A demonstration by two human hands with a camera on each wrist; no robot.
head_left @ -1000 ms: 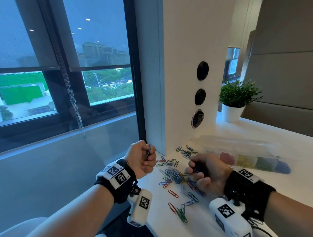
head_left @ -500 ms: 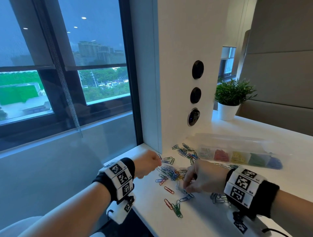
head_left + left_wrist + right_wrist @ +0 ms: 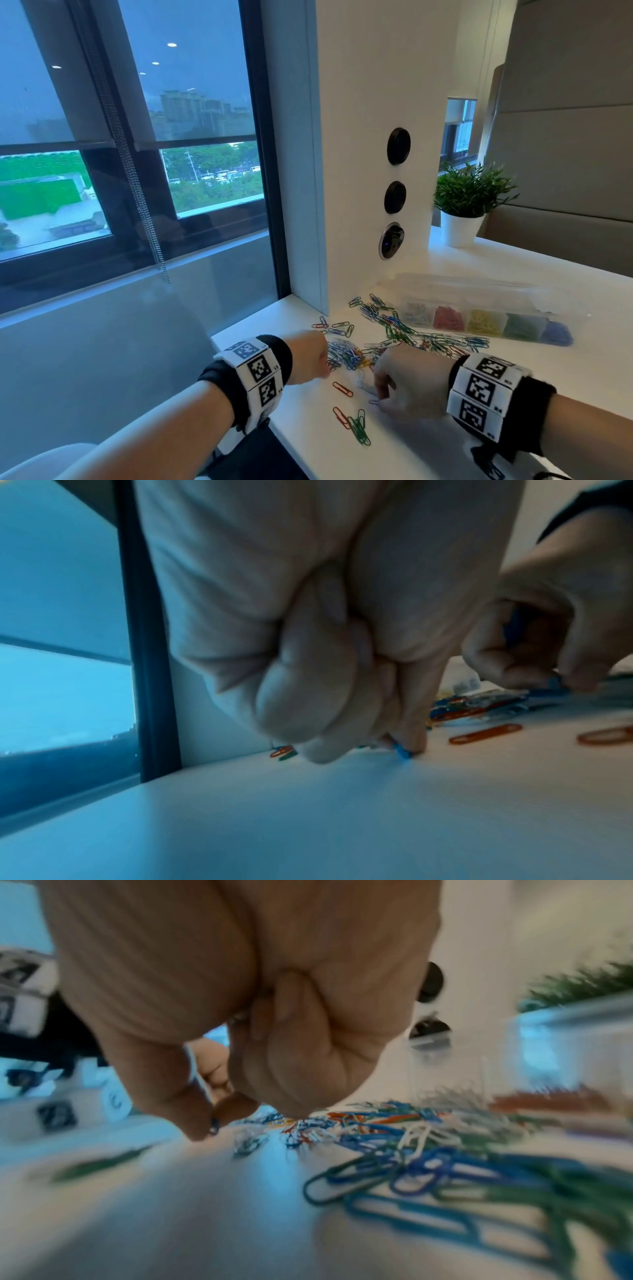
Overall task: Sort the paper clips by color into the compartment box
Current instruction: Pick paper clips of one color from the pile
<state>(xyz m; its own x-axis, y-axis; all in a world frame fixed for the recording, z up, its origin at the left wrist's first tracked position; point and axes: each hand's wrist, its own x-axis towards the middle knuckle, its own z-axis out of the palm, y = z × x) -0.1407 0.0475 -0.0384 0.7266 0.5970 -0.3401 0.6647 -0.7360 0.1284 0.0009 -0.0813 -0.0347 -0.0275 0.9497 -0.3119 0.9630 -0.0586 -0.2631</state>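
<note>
Left hand (image 3: 310, 356): fingers curled down at the near left edge of the white desk (image 3: 513, 394), thumb and fingertip pinching a blue paper clip (image 3: 401, 752) against the surface. Immediately right of it lies the loose heap of mixed-colour wire paper clips (image 3: 394, 337), spread toward the white wall panel; two red clips (image 3: 342, 389) and a cluster of green clips (image 3: 359, 426) lie apart, nearer the person. Right hand (image 3: 409, 385): fingers curled, knuckles up, thumb and forefinger pinched on a small dark-blue clip (image 3: 213, 1127) just above the desk. Further right stands the clear plastic compartment box (image 3: 486, 322), lid open, holding white, red, yellow, green and blue clips in separate compartments. Beyond it stands a green plant in a white pot (image 3: 460, 229).
</note>
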